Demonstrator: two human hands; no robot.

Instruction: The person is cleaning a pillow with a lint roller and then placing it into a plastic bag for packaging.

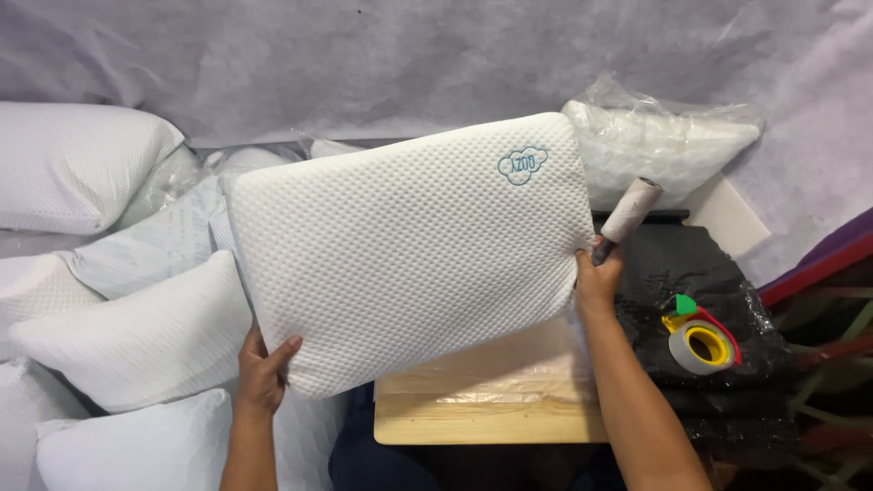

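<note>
Both hands hold a white knitted pillow (405, 250) tilted above the wooden board (482, 418), hiding most of it. The left hand (262, 373) clasps the pillow's lower left corner, fingers hidden behind. The right hand (598, 277) presses its right edge while gripping a lint roller (629, 211), whose handle is concealed. A tape dispenser (698, 341) lies right of the board.

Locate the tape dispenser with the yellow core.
Head view, right side: the tape dispenser with the yellow core lies on the black plastic-wrapped bundle, just right of the right forearm.
</note>
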